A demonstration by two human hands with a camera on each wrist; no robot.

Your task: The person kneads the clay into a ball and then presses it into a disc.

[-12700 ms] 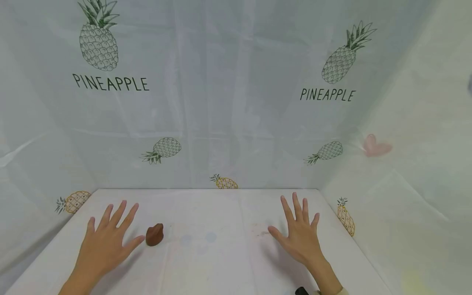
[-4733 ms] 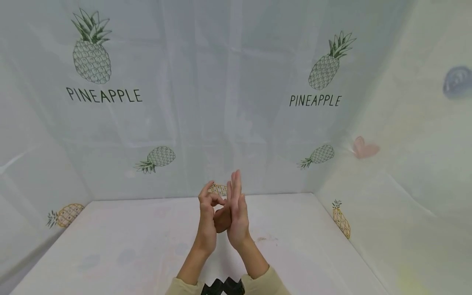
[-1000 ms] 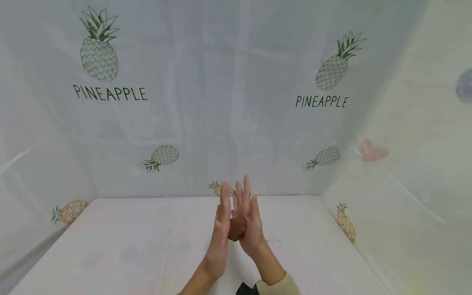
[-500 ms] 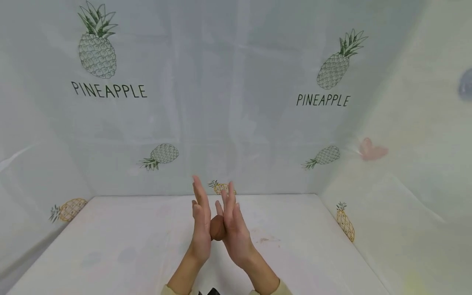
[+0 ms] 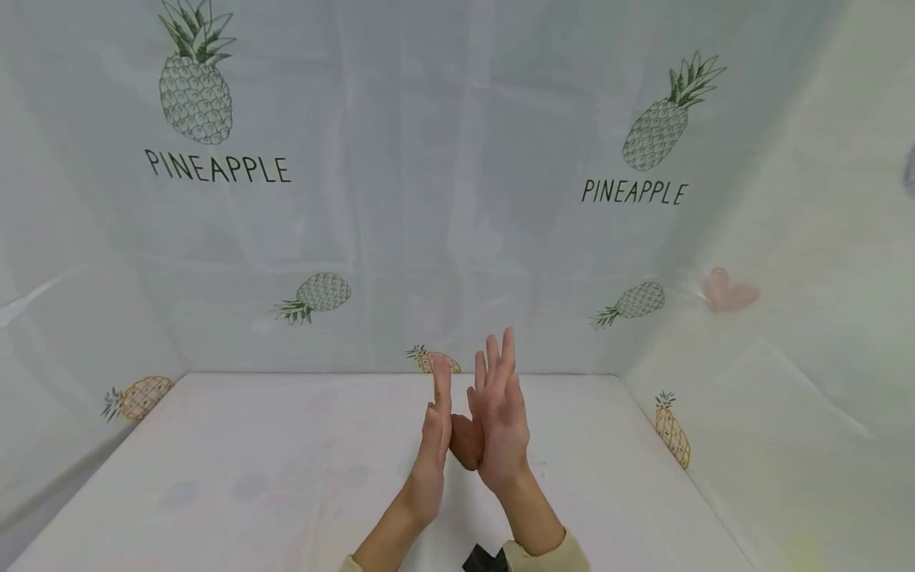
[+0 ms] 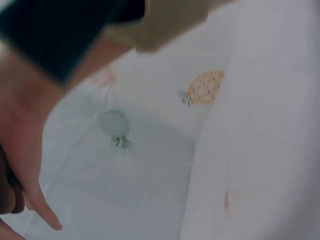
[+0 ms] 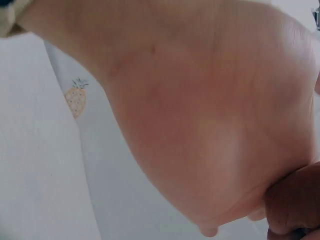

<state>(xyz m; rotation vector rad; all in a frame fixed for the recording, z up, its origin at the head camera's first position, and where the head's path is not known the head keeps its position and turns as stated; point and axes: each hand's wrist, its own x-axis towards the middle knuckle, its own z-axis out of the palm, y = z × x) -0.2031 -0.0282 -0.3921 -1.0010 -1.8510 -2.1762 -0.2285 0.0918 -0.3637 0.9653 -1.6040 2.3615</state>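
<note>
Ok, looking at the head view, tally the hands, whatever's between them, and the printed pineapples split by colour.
Hands (left hand, right hand): 2
Brown lump: 1
Green pineapple prints: 4
Yellow pineapple prints: 3
Total: 10

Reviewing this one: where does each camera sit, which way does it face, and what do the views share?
Head: worn on the head, looking forward and down at the left hand, right hand, forearms and sleeves; a brown lump sits between the palms.
Left wrist: worn there, image turned sideways, facing across to the right; apparently the right hand and its sleeve show.
Right wrist: worn there, also sideways, facing across leftward; apparently the left hand fills most of it.
Shared: both wrist views catch the brown lump, white table and pineapple-printed sheet.
</note>
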